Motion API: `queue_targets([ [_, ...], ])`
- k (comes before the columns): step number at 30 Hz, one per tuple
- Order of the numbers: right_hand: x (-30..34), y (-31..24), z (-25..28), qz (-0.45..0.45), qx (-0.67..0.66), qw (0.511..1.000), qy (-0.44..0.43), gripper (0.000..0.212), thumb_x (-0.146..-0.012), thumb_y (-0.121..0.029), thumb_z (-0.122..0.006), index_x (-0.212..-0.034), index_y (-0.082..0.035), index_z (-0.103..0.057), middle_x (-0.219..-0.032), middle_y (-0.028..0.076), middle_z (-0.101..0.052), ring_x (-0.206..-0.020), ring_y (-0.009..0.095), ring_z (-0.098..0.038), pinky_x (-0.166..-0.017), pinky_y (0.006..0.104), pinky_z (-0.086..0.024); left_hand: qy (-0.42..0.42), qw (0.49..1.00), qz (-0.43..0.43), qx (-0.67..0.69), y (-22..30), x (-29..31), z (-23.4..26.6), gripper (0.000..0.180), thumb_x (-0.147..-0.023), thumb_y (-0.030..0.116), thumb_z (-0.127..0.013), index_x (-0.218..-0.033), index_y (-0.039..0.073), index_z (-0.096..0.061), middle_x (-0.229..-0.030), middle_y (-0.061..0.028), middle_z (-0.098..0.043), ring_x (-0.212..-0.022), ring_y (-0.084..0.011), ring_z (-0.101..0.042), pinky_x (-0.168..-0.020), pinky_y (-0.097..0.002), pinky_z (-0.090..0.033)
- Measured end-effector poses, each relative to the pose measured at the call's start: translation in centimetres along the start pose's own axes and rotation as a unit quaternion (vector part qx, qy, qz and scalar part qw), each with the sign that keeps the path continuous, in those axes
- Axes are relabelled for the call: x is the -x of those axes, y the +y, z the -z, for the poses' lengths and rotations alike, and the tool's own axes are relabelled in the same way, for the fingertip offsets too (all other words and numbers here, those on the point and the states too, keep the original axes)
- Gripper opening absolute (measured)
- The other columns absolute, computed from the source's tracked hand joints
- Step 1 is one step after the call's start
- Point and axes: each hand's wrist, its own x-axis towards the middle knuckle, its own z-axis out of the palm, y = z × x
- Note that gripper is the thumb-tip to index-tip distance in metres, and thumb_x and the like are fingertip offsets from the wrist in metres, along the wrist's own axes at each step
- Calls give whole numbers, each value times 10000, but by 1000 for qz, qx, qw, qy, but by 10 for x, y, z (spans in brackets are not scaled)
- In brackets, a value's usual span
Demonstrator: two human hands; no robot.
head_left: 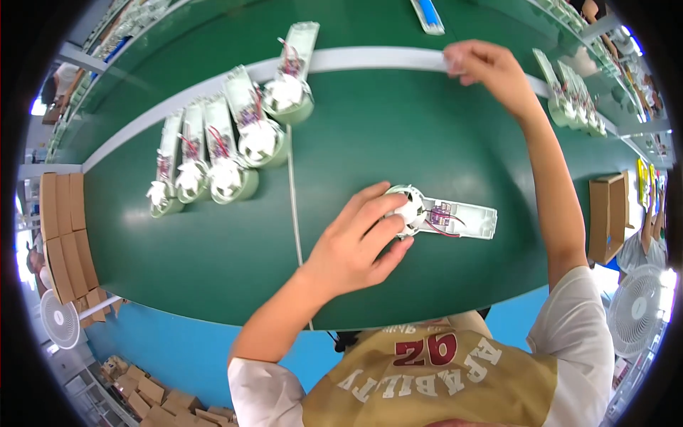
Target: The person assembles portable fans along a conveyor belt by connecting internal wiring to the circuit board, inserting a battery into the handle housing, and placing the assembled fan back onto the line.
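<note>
A tan shirt (pixel 427 381) is nearest, at the bottom, while the left hand (pixel 352 249) holds the little fan (pixel 468 220) mid-frame, likely to steady it, the right hand (pixel 491 70) curls at upper right, maybe empty, I can't tell, and next probably needs care near the red wires (pixel 442 232).

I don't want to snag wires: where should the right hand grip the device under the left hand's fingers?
Probably by the pale handle, near its free end, coming from the right and pinching across its long edges. That end is narrow and points right; the left hand covers part of the round head, and the circuit board and red wires lie exposed nearer the head.
</note>
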Motion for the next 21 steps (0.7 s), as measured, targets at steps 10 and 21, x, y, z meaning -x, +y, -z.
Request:
queue_targets([
  [10, 247, -28, -51, -296, -159, 934, -123, 172, -981, -131, -641, -1052, 13, -704, -816, 5, -689, -689, 54, -609, -601, 215, -492, -65, 991, -91, 68, 2, -9, -20, 238, -717, -71, -702, -920, 9, -608, -1194, -137, -651, -1166, -425, -615, -914, -433, -564],
  [21, 242, -53, -45, -317, -206, 923, -75, 221, -965, -193, -658, -1004, 14, -726, -731, -12, -590, -549, 20, -417, -462, 199, -285, 86, 992, 52, -74, 101, 29, -55, 329, -677, 54, -900, -959, 36, -731, -805, -45, -637, -628, -179, -584, -529, -279, -446],
])
